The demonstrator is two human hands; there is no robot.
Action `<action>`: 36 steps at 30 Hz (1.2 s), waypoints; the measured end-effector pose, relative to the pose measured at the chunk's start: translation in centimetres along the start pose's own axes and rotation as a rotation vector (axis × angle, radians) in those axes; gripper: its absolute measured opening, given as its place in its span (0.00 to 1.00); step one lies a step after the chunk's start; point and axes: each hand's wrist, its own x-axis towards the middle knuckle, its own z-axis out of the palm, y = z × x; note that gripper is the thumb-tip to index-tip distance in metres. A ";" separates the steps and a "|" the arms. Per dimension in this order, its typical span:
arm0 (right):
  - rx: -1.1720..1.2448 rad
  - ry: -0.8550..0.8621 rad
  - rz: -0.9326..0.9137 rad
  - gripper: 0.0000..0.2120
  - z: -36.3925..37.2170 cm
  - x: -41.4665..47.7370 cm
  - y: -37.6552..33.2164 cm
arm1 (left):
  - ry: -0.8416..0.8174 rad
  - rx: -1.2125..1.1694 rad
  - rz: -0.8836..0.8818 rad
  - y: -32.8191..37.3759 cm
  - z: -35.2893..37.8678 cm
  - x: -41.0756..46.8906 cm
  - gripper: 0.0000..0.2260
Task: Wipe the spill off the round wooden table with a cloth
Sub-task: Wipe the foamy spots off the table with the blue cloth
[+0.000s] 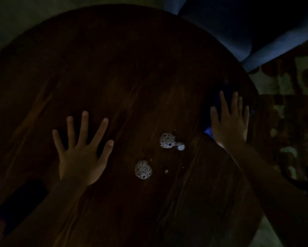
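The scene is very dark. A round wooden table (124, 72) fills most of the head view. Two white foamy spill patches lie near its middle: one (170, 141) further back, the other (143, 169) closer to me, with tiny specks beside them. My left hand (81, 150) lies flat on the wood to the left of the spill, fingers spread, holding nothing. My right hand (229, 122) rests flat with fingers apart on a dark blue cloth (208, 131) near the table's right edge. Most of the cloth is hidden under the hand.
A blue upholstered seat (247, 29) stands behind the table at the upper right. A patterned rug (288, 107) covers the floor to the right. A flat black object (23, 202) lies on the table at the lower left, beside my left forearm.
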 end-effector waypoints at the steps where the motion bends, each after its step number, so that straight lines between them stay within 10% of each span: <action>1: -0.001 0.015 -0.025 0.31 -0.1 1.2 -0.8 | 0.001 0.001 0.000 0.1 0.0 0.0 0.30; 10: -0.259 -0.172 -0.844 0.30 1.5 -8.9 0.7 | 0.006 0.007 0.003 0.2 0.0 0.0 0.30; 18: -0.074 0.003 -0.228 0.30 -1.2 3.9 -3.3 | 0.003 0.009 -0.002 -0.2 0.0 0.0 0.30; 25: -0.285 -0.224 -1.365 0.34 1.4 -7.8 -3.1 | 0.006 0.000 -0.009 0.0 -0.2 0.0 0.29; 27: -0.295 -0.159 -1.295 0.36 0.9 -6.0 1.8 | 0.011 0.002 -0.007 0.1 -0.2 0.1 0.29; 32: -0.058 0.044 -0.323 0.30 -1.1 4.5 -0.1 | 0.029 0.017 -0.018 0.1 0.0 0.1 0.29; 36: -0.040 0.072 -0.621 0.29 0.6 3.0 -11.3 | 0.057 -0.010 -0.019 -0.1 0.1 0.2 0.27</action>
